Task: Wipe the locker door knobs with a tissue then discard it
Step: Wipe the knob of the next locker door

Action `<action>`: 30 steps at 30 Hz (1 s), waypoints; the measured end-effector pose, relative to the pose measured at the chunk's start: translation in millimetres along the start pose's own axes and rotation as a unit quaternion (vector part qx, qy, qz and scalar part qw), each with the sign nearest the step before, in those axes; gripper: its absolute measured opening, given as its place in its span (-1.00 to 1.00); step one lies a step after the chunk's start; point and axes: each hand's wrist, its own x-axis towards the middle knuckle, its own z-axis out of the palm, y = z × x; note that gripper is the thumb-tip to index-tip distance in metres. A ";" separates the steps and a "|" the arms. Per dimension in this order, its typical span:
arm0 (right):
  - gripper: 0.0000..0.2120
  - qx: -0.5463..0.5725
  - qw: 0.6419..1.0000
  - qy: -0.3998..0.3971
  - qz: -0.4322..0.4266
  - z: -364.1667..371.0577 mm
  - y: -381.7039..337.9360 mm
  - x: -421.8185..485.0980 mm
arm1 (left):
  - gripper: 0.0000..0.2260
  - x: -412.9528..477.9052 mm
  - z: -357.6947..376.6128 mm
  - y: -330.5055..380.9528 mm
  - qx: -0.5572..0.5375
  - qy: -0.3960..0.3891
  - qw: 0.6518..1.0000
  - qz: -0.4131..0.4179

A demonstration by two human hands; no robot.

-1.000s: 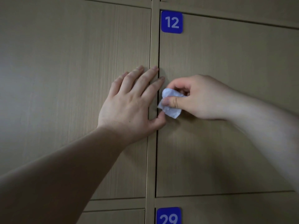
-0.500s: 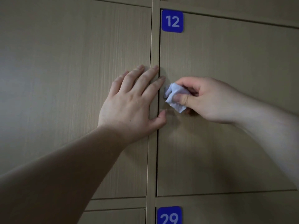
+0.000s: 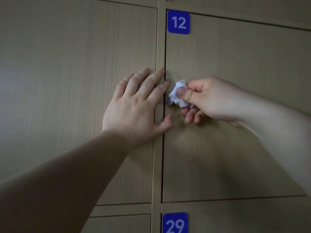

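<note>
Two hands, one tissue, two blue labels. The labels read "12" [image 3: 178, 22], above the grip, and "29" [image 3: 175, 222], below it. Right hand [image 3: 210, 98] pinches tissue [image 3: 175, 95] between thumb and fingers against door [image 3: 235, 140]. The crumpled wad has its long axis upright and juts toward left hand [image 3: 134, 105], which lies flat with straight fingers just beside the grip.

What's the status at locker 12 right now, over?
Left hand flat against the locker fronts, fingers straight. Right hand pinching crumpled tissue against door 12, near its left edge. Nothing blocking the hands.
</note>
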 end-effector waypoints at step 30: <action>-0.84 -0.008 0.996 -0.086 0.006 -11.8 -2.3 7.1 | -0.35 0.3 0.0 -0.8 -0.009 -0.005 1.000 -0.001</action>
